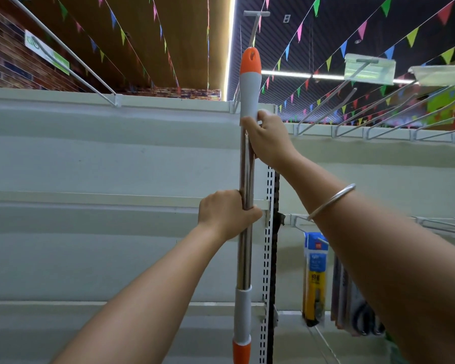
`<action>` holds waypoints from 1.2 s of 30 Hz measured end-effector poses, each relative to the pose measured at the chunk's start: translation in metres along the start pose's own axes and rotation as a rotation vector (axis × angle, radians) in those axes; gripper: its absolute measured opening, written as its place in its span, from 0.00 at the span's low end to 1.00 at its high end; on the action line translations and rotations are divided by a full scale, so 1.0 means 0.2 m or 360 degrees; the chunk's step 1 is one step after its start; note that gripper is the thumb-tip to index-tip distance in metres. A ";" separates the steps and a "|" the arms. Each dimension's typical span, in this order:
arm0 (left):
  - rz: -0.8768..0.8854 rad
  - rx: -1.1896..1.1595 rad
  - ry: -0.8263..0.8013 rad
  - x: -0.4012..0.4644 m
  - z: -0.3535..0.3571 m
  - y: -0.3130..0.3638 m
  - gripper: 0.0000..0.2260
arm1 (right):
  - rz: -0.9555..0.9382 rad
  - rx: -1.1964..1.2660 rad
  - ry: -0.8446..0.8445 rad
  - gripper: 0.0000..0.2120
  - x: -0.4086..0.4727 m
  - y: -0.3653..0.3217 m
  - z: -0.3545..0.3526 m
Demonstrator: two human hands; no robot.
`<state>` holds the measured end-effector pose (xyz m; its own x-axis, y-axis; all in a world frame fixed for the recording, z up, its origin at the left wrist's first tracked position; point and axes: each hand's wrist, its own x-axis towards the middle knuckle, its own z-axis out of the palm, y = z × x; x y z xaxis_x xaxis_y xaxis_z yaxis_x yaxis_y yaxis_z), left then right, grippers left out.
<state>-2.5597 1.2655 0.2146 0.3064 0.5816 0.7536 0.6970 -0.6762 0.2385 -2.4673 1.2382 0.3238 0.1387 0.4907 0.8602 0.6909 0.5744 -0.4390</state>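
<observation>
The pale shelf wall fills the middle of the frame. In front of it the mop pole stands nearly upright, its long axis running from the bottom edge at centre to the upper centre. The 2 grips are both closed around it. The left grip wraps the bare steel shaft at mid frame. The right grip holds higher, where the steel meets the grey sleeve, fingers curled round the back. So the right grip is nearer the working end, with the left steadying below.

Above the right grip the sleeve ends in an orange cap with a small hanging hole. The peg hook lies above and slightly right of that cap, its T-shaped end at the top centre. The coming move, as I judge it, turns on lining the hole up with that peg's end.

The peg's rod passes behind the cap, so whether it threads the hole cannot be told. The bottom edge cuts off the pole's lower end, so its head is unseen. The hanging packets at lower right are blurred, their print unreadable
</observation>
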 end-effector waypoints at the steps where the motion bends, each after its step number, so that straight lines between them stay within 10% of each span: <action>1: 0.0012 0.0005 0.0003 0.00 0.01 0.00 0.15 | -0.0009 0.0010 0.0006 0.08 0.00 0.01 0.00; 36: 0.0080 -0.0229 0.0110 -0.01 -0.03 0.01 0.16 | -0.0084 0.0159 0.0104 0.09 0.00 -0.02 0.00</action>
<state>-2.5638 1.2607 0.2173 0.2894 0.5164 0.8060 0.5803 -0.7643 0.2813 -2.4695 1.2364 0.3263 0.1522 0.4162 0.8964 0.6249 0.6622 -0.4136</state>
